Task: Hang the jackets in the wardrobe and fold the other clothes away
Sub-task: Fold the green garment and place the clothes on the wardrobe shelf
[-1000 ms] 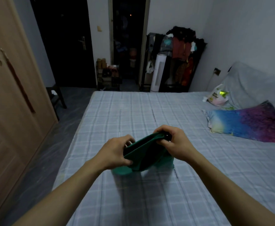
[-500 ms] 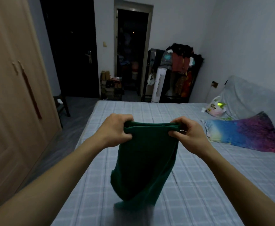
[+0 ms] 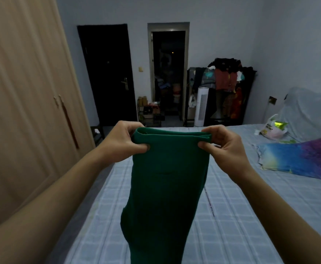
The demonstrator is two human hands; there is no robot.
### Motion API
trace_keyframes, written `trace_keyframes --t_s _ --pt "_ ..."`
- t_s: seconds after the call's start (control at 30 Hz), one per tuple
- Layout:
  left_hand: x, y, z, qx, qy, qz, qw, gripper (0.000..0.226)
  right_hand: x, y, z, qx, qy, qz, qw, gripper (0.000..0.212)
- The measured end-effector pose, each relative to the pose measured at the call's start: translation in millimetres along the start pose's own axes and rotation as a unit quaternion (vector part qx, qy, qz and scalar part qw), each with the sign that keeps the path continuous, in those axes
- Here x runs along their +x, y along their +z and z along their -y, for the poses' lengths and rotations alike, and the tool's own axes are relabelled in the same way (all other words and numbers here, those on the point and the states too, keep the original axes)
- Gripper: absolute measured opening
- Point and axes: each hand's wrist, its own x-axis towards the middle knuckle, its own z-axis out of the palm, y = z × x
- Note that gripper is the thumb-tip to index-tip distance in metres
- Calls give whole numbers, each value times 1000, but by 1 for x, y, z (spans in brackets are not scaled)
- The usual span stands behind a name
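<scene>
We stand at the foot of the bed (image 3: pixel 241 216), its pale checked sheet running away from us toward the far wall. The wardrobe (image 3: pixel 22 111) fills the left side, its doors closed, just beside the bed with a strip of floor between. Past the bed, a dark door (image 3: pixel 108 73) and an open doorway (image 3: pixel 168 73) sit in the far wall, and a rack (image 3: pixel 226 92) heaped with clothes stands to their right, a white tower fan (image 3: pixel 201 106) in front of it. On the right of the bed lie a rainbow pillow (image 3: pixel 298 159) and, behind it, a plastic bag (image 3: pixel 272 128) against a grey cushion (image 3: pixel 308 113). We hold both forearms out ahead, raised and angled inward, with the green garment (image 3: pixel 165 187) stretched between our hands. It hangs in the air over the near end of the bed, its folded top edge level and taut, its length dropping straight down out of the bottom of the view; we cannot tell whether its lower end touches the sheet. Our left hand (image 3: pixel 121 143) grips the top left corner, fingers curled over the far side and thumb pressed on the near face. Our right hand (image 3: pixel 224 145) pinches the top right corner, thumb in front, fingers wrapped behind the fold, wrist bent a little outward.
</scene>
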Motion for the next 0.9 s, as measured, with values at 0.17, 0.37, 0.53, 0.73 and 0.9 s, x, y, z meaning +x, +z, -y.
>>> trace_keyframes --t_s 0.17,0.37,0.53,0.73,0.9 --pt "-19 10 -22 -51 -12 9 999 17 -19 -16 14 70 8 1 998 30" --pt "-12 18 -27 -109 -24 -4 994 17 -3 -29 18 83 19 1 996 29" --pt "23 24 7 -135 -69 -9 988 26 33 -18 -13 70 49 3 996 28" --pt "106 32 95 -93 -120 -56 987 23 109 13 -90 8 104 -26 994 24" --pt "207 7 135 -30 -82 -98 991 20 218 33 -122 -44 66 -42 996 25"
